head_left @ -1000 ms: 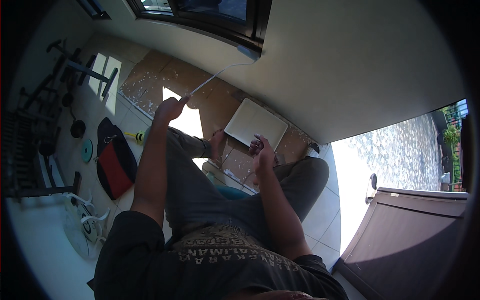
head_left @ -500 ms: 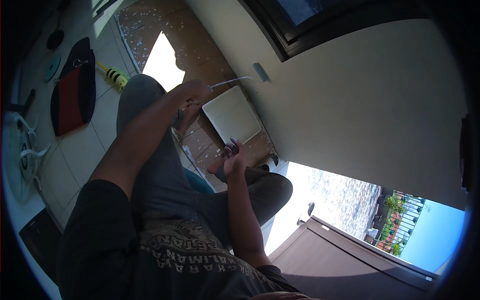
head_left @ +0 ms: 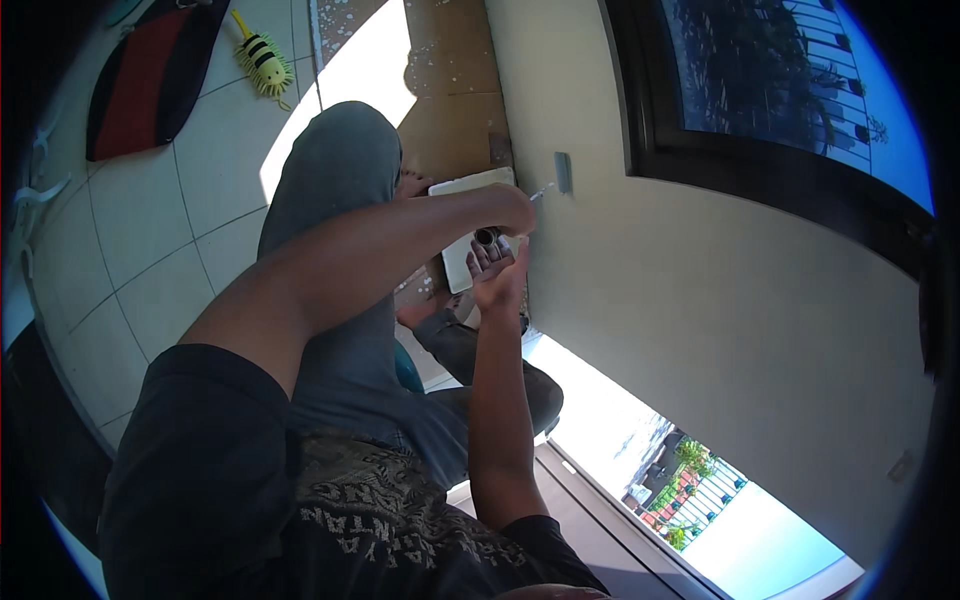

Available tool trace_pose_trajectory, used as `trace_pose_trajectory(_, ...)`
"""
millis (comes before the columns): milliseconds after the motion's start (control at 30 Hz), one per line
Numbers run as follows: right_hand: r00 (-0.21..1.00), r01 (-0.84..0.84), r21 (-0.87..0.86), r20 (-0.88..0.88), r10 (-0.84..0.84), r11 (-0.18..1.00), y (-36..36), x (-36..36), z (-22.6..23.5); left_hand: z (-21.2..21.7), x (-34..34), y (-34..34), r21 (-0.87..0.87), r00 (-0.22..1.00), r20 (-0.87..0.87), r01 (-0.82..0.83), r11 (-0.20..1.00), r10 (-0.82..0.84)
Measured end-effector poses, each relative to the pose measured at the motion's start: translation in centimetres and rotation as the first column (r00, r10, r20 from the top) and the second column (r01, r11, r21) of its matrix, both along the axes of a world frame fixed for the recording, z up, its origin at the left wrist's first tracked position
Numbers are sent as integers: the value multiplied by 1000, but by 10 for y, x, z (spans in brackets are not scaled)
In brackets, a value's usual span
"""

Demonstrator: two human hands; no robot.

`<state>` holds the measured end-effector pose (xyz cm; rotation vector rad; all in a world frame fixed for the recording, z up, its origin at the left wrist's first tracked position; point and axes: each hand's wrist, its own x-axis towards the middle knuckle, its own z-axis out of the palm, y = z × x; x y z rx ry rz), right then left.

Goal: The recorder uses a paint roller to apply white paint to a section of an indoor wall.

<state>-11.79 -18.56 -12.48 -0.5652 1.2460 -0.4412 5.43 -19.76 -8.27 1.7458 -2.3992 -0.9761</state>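
Roller: at wall, long axis roughly parallel to wall's base; blue-grey cylinder
Handle: round, dark end points toward the person
Left hand: clenched round handle
Right hand: half-curled by handle; cannot tell if gripping
Tray: white, rectangular

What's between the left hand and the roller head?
The roller's thin pale rod, in the head view. It runs from the left hand toward the roller head, with cream wall behind; its join is unclear.
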Motion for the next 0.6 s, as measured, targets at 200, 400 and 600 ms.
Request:
trace_pose_trajectory(200, 991, -92, -148, 82, 105, 985, -52, 51, 25, 6, 21, 17, -20, 947, -275, -179, 984, 167)
trace_pose_trajectory(400, 961, -27, -273, 258, 100, 962, -57, 54, 46, 64, 38, 53, -58, 961, -229, -172, 983, 155)
trace_pose_trajectory(600, 947, 70, -264, 320, 19, 962, -48, 54, 65, 86, 39, 73, -32, 949, -235, -223, 974, 209)
